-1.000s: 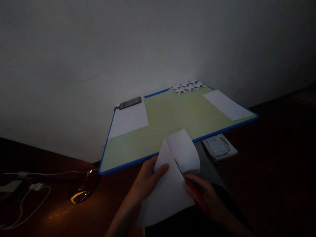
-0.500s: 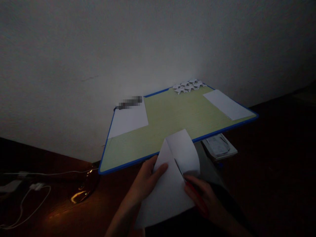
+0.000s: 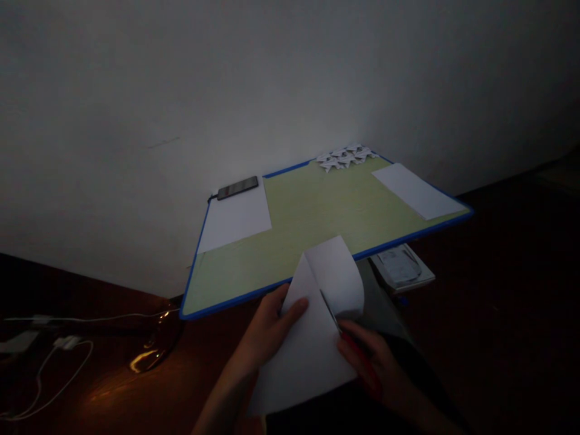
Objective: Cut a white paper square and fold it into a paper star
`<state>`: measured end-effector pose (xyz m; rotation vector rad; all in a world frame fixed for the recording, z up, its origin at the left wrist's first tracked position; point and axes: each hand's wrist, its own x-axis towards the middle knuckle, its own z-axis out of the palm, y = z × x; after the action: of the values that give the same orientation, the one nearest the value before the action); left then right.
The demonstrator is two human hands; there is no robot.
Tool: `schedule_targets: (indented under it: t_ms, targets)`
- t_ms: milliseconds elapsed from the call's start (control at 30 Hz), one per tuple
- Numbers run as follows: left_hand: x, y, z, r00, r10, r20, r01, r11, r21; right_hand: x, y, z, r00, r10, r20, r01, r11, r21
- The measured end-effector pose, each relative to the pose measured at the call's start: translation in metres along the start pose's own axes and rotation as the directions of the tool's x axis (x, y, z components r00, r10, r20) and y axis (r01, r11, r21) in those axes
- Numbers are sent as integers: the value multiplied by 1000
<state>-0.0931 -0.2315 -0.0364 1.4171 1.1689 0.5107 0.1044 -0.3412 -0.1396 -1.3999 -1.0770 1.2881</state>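
Observation:
My left hand [image 3: 275, 326] grips a sheet of white paper [image 3: 301, 356] by its left side, thumb lying on top and fingers beneath. A crease runs down from the sheet's upper corner, and the part to the right of the blade curls up. In my right hand [image 3: 367, 353] is a pair of scissors [image 3: 362, 364] with red handles, fingers closed around them. Their dark blade [image 3: 328, 307] lies in the slit along the crease; the other blade is hidden by the paper.
Ahead stands a low table [image 3: 312, 205] with a blue edge, against a wall. On it lie a left paper sheet [image 3: 235, 220], a phone [image 3: 238, 188], several folded paper pieces [image 3: 347, 158] and a right paper sheet [image 3: 419, 190]. White cables [image 3: 67, 343] lie at left; a notebook [image 3: 403, 266] sits beneath.
Both hands, the paper and the scissors hold nearly the same pose. The view has shifted very slightly, and the phone, blurred out before, now shows clearly.

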Motion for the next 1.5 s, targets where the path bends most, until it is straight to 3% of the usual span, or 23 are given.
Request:
schedule_targets:
  t_ms: [133,267,467,667,733,1033,1200,1500]
  targets:
    - [-1,1,0,1000,3,-6,-3,1000,7,-1,-1,-1,998,-16,65,13,999,33]
    - [-2,3,1,1000,-5,-6,4,1000,-25,-1,0,0,1000,-6,-3,6,1000,-5]
    - [-3,4,1,999,-10,-41,8,999,-51,-3,2,-1,1000,-13,25,15,997,-72]
    - [-11,12,-8,989,29,-148,-33,999,-26,-25,25,-22,1000,15,-8,-16,993,-121]
    - [-15,16,-10,989,43,-142,-45,999,-12,-27,26,-31,999,-3,49,6,998,-67]
    - [-20,28,-10,984,123,-126,-119,992,37,6,-10,-53,965,-202,167,186,977,102]
    - [-22,27,-13,980,136,-143,-126,989,77,4,-20,-49,945,-169,281,123,977,174]
    - [-20,29,-10,977,140,-161,-133,990,54,0,-29,-56,943,-160,291,116,980,163]
